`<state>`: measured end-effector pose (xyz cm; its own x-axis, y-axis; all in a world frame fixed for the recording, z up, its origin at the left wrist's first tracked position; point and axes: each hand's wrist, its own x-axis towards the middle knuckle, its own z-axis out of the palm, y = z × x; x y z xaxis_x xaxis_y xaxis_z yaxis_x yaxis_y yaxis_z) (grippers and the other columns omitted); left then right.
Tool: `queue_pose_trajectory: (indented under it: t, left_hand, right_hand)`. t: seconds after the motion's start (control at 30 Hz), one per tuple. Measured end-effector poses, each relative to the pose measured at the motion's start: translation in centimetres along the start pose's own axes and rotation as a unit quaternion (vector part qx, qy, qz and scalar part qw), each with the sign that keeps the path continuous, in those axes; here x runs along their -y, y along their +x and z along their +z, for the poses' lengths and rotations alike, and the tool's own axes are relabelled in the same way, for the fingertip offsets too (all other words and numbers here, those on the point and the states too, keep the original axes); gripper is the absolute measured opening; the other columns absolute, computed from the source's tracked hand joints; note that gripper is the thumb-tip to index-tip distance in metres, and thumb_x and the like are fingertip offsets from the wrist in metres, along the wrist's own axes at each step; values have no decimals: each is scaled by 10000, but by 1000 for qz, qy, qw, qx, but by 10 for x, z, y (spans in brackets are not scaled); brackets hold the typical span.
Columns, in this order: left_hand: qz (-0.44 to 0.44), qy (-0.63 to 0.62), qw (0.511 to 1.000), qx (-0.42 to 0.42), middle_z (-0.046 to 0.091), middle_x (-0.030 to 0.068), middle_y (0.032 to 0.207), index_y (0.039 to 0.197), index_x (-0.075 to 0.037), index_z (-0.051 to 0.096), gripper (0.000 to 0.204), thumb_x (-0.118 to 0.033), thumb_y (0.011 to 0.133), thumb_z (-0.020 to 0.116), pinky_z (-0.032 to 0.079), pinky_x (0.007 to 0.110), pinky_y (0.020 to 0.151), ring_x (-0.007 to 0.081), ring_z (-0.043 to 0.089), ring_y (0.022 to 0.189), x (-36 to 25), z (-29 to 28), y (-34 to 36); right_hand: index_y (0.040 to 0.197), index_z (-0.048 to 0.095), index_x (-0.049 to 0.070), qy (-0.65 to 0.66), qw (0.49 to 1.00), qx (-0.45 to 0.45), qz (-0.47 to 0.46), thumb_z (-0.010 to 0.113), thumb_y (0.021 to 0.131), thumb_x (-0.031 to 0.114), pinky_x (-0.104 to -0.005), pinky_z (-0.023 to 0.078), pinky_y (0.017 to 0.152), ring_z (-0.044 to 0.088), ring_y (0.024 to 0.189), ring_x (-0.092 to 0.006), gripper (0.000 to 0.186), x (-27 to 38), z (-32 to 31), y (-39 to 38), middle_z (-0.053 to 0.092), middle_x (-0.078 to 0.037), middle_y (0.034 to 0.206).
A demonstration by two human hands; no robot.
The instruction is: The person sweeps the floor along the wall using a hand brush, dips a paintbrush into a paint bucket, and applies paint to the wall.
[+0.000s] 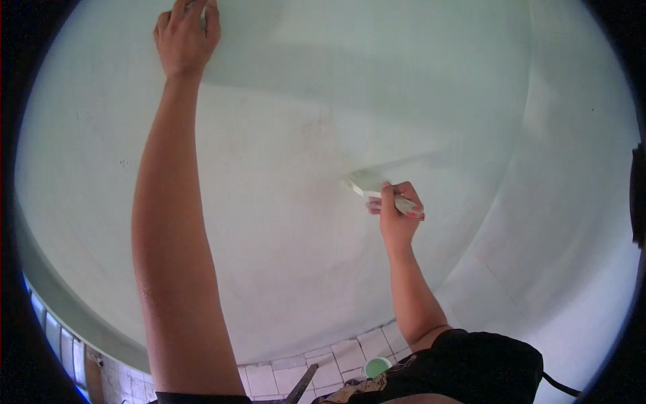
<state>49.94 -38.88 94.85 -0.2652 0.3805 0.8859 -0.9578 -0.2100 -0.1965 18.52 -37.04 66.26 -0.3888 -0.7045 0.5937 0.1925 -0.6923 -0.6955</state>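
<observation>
A broad pale-green wall (269, 222) fills most of the view. My right hand (397, 219) grips a flat paintbrush (367, 183) by its handle, which has red marks at the end. The brush's bristles point left and touch the wall beside a faint brownish patch. High on the left, my left arm is stretched up, and my left hand (185, 42) rests against the wall with nothing visible in it. Its fingers look apart, though the top edge of the picture cuts off their tips.
A small tub of light-green paint (377, 367) is low down, near white tiles (269, 380). A dark bar (303, 384) slants beside it. To the right, a paler wall (552, 269) meets the green one at a corner. Window panes (54, 331) show at lower left.
</observation>
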Motion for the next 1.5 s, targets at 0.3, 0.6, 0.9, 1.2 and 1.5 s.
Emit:
queue_pose_trajectory:
  t: [0.3, 0.6, 0.9, 1.2, 1.5]
  left_hand:
    - [32, 65, 997, 20, 605, -6, 1117, 1160, -230, 594, 332, -377, 918, 421, 406, 344, 906, 172, 571, 1002, 7, 3, 10]
    - [42, 59, 997, 17, 592, 1, 1152, 1179, -233, 581, 366, -397, 927, 373, 376, 347, 940, 169, 547, 1062, 17, 17, 3]
    - [32, 82, 995, 38, 585, 1, 1164, 1189, -252, 575, 373, -406, 922, 364, 377, 348, 938, 169, 538, 1076, 17, 16, 5]
    - [-26, -12, 992, 119, 532, 61, 1218, 1213, -190, 539, 364, -355, 899, 455, 325, 374, 998, 215, 466, 1152, -13, -27, 9]
    - [42, 57, 997, 19, 596, -21, 1147, 1147, -255, 604, 341, -399, 912, 404, 389, 351, 927, 153, 544, 1067, 12, 5, 15]
  right_hand:
    - [661, 486, 23, -211, 928, -41, -303, 601, 777, 144, -297, 458, 485, 575, 504, -148, 203, 117, 79, 134, 561, -77, 554]
    - [657, 495, 32, -3, 961, 18, -275, 618, 799, 105, -266, 440, 479, 564, 513, -118, 201, 52, 60, 94, 552, -58, 528]
    - [671, 467, 26, -21, 999, 14, -37, 587, 815, 80, -279, 459, 425, 593, 502, -118, 195, 15, -1, 19, 574, -79, 581]
    - [676, 478, -2, -112, 959, -1, -261, 521, 868, 36, -267, 504, 461, 583, 498, -126, 200, 117, 77, 134, 566, -94, 561]
    - [673, 464, 31, -74, 992, 4, -102, 569, 845, 53, -241, 451, 467, 549, 522, -94, 203, -15, 0, 9, 578, -55, 612]
